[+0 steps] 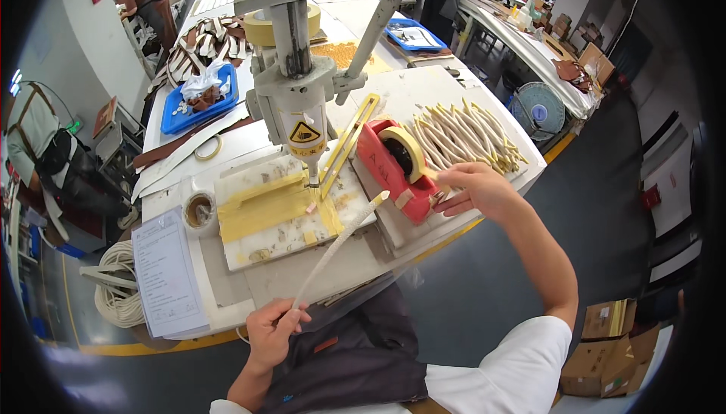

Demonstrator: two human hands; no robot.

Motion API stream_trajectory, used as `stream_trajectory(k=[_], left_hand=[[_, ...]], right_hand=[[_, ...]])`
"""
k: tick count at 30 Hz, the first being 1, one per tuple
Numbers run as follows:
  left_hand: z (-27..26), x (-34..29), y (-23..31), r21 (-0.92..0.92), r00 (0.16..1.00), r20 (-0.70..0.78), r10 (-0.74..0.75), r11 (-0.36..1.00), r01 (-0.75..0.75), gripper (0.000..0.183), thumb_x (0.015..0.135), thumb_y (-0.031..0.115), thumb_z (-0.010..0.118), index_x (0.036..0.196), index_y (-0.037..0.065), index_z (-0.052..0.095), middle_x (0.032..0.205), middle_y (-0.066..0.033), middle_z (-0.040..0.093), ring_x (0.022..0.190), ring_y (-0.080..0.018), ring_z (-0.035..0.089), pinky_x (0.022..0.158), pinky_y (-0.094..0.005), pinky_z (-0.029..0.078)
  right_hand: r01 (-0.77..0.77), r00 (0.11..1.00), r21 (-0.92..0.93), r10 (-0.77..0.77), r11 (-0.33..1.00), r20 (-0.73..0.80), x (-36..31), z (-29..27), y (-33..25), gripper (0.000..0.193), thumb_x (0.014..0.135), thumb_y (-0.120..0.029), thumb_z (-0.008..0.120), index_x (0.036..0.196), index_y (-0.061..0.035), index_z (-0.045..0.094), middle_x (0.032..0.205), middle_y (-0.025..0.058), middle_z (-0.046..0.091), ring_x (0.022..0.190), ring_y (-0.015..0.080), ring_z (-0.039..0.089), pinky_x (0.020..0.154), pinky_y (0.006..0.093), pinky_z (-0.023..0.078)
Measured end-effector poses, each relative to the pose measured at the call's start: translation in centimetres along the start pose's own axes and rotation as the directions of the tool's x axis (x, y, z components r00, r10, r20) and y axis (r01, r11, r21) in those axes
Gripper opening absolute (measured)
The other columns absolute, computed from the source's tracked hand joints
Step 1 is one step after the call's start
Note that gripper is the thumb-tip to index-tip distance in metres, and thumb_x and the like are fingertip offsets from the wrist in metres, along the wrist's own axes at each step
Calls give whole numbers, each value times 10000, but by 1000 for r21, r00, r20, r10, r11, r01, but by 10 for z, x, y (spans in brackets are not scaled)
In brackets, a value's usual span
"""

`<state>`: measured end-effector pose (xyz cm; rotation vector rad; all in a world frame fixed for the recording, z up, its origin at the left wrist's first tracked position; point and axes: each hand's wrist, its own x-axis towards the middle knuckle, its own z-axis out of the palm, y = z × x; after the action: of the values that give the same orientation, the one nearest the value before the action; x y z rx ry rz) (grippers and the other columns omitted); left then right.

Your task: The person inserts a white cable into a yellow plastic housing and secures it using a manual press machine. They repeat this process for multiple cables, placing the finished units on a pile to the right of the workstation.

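My left hand (274,332), low near the table's front edge, is closed around a white cord (327,257). The cord slants up to the right, and its tip is wrapped in yellow tape. At the red tape dispenser (384,166), my right hand (488,193) has its thumb and index finger pinched at the free end of the pale yellow masking tape (412,149); the fingertips partly hide that end. The other fingers reach beside the dispenser's front. Behind the dispenser lies a pile of similar white cords (465,138) with yellow-taped tips.
A grey hand press (299,89) with a warning label stands over a white board (257,251) covered partly in yellow tape. A printed sheet (168,274), a clear tape roll (200,210) and a blue tray (198,104) are left. A fan (537,110) stands right; other people work behind.
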<state>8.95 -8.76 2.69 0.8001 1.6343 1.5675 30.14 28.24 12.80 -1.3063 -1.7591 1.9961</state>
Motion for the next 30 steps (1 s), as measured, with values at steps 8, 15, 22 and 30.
stream_trajectory(k=[8, 15, 22, 30], left_hand=[[3, 7, 3, 17, 999, 11, -33, 999, 33, 209, 984, 80, 588, 1063, -50, 731, 850, -73, 723, 660, -65, 586, 598, -209, 495], [6, 14, 4, 14, 999, 20, -47, 999, 47, 210, 999, 103, 595, 1075, -37, 732, 848, -60, 724, 640, -49, 544, 566, -202, 445], [6, 16, 11, 81, 998, 51, -41, 996, 37, 225, 1014, 113, 587, 1121, -47, 705, 889, -72, 726, 713, -75, 599, 651, -231, 491], [23, 14, 10, 149, 982, 148, 119, 979, -141, 228, 1024, 132, 613, 1177, -18, 691, 954, -101, 713, 813, -136, 667, 696, -271, 540]], right_hand=[[302, 951, 244, -274, 922, -142, -16, 6, 70, 264, 991, -211, 650, 952, 48, 687, 1505, 208, 475, 1087, 350, 704, 896, 409, 608], [495, 831, -14, -478, 869, -284, 6, 12, 108, 291, 947, -146, 725, 702, -1, 666, 1253, 231, 665, 1041, 225, 707, 912, 349, 574], [593, 608, -6, -453, 805, -652, -8, 12, 121, 248, 1012, -149, 607, 878, 45, 684, 1087, 208, 723, 820, 185, 713, 724, 295, 576], [787, 601, -99, -718, 610, 352, -57, 154, 87, 187, 827, -50, 814, 743, 2, 655, 840, 126, 742, 571, 114, 653, 534, 243, 512]])
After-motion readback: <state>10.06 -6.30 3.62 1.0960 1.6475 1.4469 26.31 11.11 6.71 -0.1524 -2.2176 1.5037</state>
